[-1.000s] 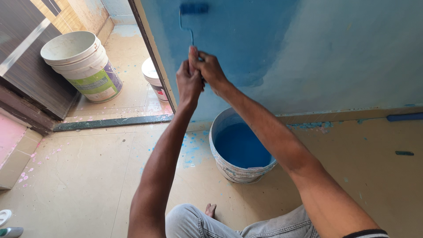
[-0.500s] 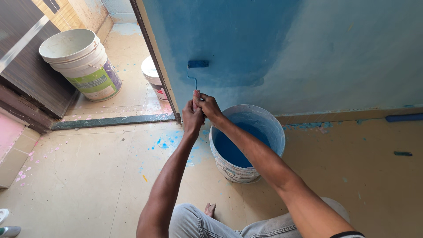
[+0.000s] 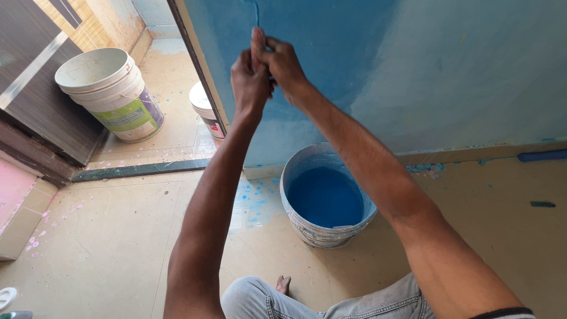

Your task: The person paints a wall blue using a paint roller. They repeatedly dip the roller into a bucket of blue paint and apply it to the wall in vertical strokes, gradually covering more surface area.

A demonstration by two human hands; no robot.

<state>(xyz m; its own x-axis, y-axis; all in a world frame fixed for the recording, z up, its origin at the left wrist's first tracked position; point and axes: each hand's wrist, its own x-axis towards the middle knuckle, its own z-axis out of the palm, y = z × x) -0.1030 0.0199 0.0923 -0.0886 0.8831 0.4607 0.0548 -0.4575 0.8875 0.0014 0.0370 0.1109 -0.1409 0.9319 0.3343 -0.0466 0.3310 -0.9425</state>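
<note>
**Gripping a roller handle against a blue wall**

Sitting on the tan floor (image 3: 88, 248), the person shows grey-trousered knees and a bare foot (image 3: 284, 284) at the bottom edge. Just beyond stands a bucket of blue paint (image 3: 326, 198), with blue splashes on the floor to its left. Both arms reach up over it. The left hand (image 3: 249, 77) and right hand (image 3: 282, 62) are closed together around a thin roller handle (image 3: 256, 12), whose metal stem runs up out of the top edge; the roller head is out of view. The handle lies against the blue wall (image 3: 413, 65). Farther left, past the door frame, stand a small white tub (image 3: 207, 112) and a large white bucket (image 3: 112, 94).
</note>
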